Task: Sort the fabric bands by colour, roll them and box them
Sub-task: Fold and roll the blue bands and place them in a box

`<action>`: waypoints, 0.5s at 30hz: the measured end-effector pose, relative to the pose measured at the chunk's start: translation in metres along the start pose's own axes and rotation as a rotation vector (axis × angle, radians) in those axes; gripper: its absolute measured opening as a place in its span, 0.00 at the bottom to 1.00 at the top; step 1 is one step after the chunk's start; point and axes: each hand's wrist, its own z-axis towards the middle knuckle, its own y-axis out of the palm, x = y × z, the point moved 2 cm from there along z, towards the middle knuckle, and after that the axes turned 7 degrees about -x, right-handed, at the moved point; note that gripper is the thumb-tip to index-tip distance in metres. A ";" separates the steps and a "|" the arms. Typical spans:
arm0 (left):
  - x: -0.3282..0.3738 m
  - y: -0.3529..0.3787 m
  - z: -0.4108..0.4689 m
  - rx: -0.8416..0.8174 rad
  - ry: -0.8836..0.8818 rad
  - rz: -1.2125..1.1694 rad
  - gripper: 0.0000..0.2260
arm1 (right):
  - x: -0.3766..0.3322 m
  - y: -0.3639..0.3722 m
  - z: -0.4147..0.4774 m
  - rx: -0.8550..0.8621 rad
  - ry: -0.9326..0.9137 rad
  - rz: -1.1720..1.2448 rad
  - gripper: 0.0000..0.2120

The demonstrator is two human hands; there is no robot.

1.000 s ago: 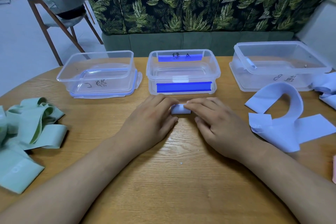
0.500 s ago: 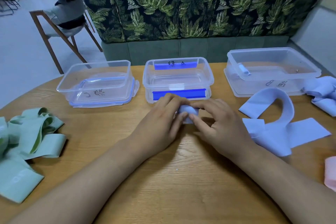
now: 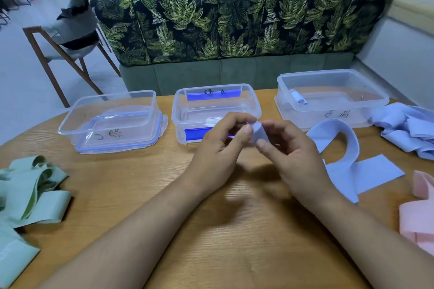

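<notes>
Wood table (image 3: 211, 241): L hand (image 3: 218, 148), R hand (image 3: 293, 155) pinch blue roll (image 3: 259, 134).

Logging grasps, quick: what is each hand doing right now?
Left hand: pinches the rolled blue band.
Right hand: pinches the same rolled blue band.

Head camera, forward-down over table (image 3: 234, 241)

Lounge, leaf-print sofa (image 3: 234, 19), wood chair (image 3: 68, 40)
</notes>
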 end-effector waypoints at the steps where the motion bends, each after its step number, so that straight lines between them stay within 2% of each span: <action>1: 0.000 0.001 -0.001 -0.016 0.029 -0.005 0.11 | 0.000 -0.002 0.002 0.016 0.052 0.165 0.14; 3: -0.001 0.002 -0.003 -0.028 0.103 0.114 0.19 | 0.000 -0.003 0.004 0.025 0.151 0.454 0.15; 6: -0.006 0.006 -0.006 -0.033 0.190 0.293 0.28 | 0.000 -0.001 0.004 -0.036 0.251 0.608 0.13; 8: -0.007 0.008 -0.005 -0.019 0.191 0.290 0.30 | 0.001 0.001 0.003 -0.076 0.290 0.637 0.15; 12: -0.006 0.005 -0.006 0.058 0.285 0.395 0.26 | 0.001 0.005 0.002 -0.139 0.290 0.632 0.17; 15: -0.007 0.000 -0.006 0.074 0.324 0.511 0.23 | 0.002 0.007 0.001 -0.126 0.280 0.492 0.16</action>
